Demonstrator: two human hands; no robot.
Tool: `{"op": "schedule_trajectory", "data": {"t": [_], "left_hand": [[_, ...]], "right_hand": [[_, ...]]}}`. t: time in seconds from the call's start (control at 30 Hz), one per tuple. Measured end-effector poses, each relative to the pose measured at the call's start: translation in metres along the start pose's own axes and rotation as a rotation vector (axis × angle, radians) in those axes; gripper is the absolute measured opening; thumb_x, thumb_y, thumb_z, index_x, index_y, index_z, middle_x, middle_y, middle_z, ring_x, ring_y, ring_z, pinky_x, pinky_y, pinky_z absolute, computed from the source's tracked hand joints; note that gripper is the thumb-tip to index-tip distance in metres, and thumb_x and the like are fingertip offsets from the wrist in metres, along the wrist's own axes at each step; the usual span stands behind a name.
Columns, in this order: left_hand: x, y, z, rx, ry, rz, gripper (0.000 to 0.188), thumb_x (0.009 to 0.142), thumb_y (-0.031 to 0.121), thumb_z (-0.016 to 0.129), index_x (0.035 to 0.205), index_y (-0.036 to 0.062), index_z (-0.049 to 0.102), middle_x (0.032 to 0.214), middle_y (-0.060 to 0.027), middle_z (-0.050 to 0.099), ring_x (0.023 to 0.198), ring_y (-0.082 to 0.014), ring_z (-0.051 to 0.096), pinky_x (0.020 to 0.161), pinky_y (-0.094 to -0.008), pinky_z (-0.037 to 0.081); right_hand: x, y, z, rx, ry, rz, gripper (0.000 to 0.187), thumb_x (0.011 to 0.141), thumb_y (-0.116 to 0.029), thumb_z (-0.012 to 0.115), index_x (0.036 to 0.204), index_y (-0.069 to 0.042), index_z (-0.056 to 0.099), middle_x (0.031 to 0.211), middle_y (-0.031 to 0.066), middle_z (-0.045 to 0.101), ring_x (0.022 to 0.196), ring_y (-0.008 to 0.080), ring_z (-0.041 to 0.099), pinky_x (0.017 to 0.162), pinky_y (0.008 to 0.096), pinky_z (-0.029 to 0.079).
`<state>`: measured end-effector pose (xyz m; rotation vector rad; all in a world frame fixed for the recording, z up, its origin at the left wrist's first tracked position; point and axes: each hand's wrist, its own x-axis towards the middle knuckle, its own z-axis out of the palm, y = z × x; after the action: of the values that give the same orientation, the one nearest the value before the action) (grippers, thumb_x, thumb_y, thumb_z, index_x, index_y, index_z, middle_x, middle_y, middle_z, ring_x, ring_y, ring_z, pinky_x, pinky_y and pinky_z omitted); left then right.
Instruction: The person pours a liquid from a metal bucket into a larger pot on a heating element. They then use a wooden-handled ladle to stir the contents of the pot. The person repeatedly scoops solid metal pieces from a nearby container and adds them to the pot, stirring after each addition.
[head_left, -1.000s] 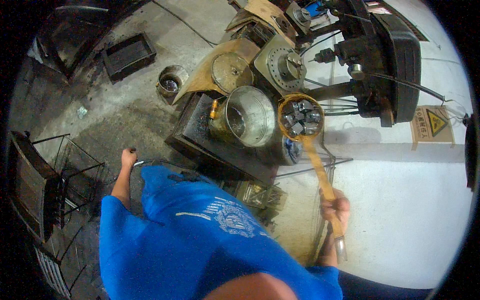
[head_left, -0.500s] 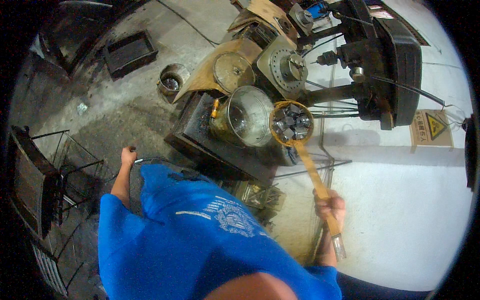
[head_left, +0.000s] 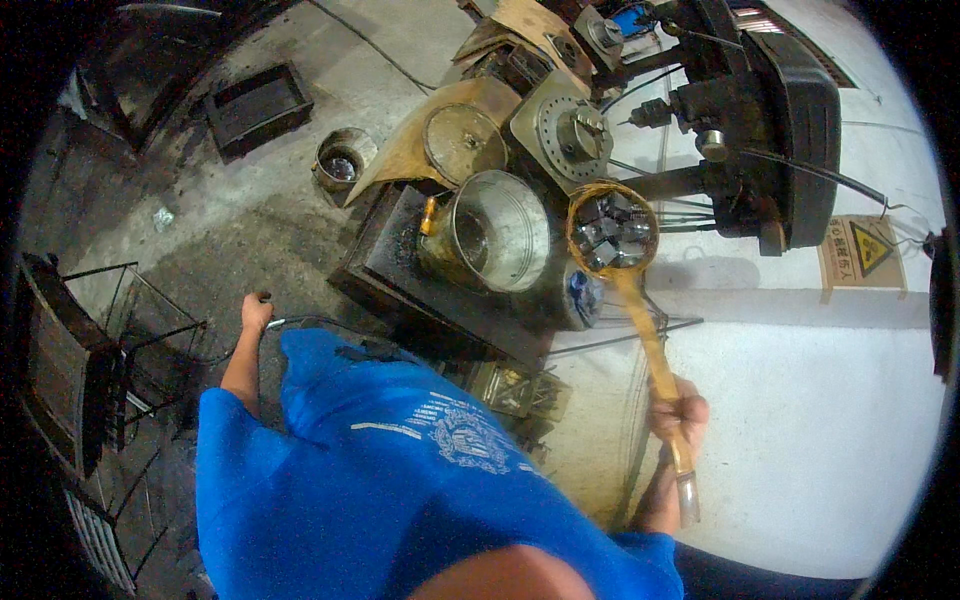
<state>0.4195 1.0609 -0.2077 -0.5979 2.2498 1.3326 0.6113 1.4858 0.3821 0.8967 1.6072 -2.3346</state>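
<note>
While your right hand [head_left: 685, 412], at lower right of the frame, has its fingers wrapped round the shaft of a long-handled strainer [head_left: 643, 322], your left hand [head_left: 257, 310] sits at left of the frame beside a pale-tipped hose [head_left: 277, 323] (how tightly its fingers curl, and on what, I cannot tell). Right of centre, the strainer's round end holds dark, glossy pieces [head_left: 633, 233], near the metal bucket [head_left: 522, 230] on the dark desk [head_left: 440, 322]. Seemingly, the pieces are already gathered; what remains isn't shown.
</note>
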Motion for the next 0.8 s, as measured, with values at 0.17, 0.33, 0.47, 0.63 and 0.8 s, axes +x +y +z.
{"op": "schedule_trajectory", "data": {"t": [0.17,0.33,0.47,0.63,0.8], "left_hand": [[0.025,-0.030,0.012,0.065,0.006,0.069,0.035,0.060,0.007,0.049,0.092,0.0028,0.062,0.079,-0.0207,0.061,0.066,-0.0265,0.062,0.066,-0.0333,0.048],[0.024,-0.032,0.016,0.067,0.045,0.087,0.032,0.061,0.008,0.050,0.089,0.0034,0.063,0.074,-0.0201,0.061,0.065,-0.0274,0.062,0.066,-0.0333,0.047],[0.004,-0.007,0.000,0.063,0.003,0.043,0.033,0.061,0.005,0.049,0.091,0.0023,0.062,0.073,-0.0191,0.061,0.063,-0.0262,0.062,0.064,-0.0328,0.048],[0.001,-0.007,-0.004,-0.007,-0.001,0.026,0.035,0.061,0.001,0.048,0.093,0.0013,0.061,0.074,-0.0188,0.061,0.061,-0.0240,0.062,0.061,-0.0321,0.048],[0.005,-0.012,-0.002,-0.046,-0.010,0.008,0.036,0.061,-0.001,0.048,0.094,0.0013,0.061,0.078,-0.0192,0.061,0.058,-0.0224,0.062,0.057,-0.0315,0.049]], "right_hand": [[-0.002,-0.005,0.001,-0.052,-0.062,-0.020,0.064,0.062,-0.026,0.072,0.103,0.010,0.037,0.070,0.0040,0.043,0.046,0.0036,0.037,0.035,0.0123,0.034],[-0.001,0.000,0.002,-0.016,-0.032,-0.010,0.058,0.062,-0.024,0.070,0.099,0.009,0.039,0.062,0.0017,0.039,0.042,0.0050,0.038,0.032,0.0180,0.036],[0.001,0.003,0.002,0.007,-0.007,0.026,0.055,0.060,-0.022,0.069,0.096,0.008,0.041,0.059,0.0000,0.037,0.041,0.0050,0.038,0.032,0.0198,0.036],[0.003,0.006,0.000,-0.051,-0.002,0.002,0.056,0.060,-0.025,0.069,0.096,0.008,0.041,0.058,-0.0005,0.037,0.039,0.0044,0.036,0.031,0.0193,0.035],[0.001,0.006,0.003,-0.097,0.021,-0.038,0.056,0.062,-0.027,0.069,0.096,0.009,0.042,0.058,-0.0002,0.038,0.039,0.0032,0.035,0.030,0.0170,0.033]]}}
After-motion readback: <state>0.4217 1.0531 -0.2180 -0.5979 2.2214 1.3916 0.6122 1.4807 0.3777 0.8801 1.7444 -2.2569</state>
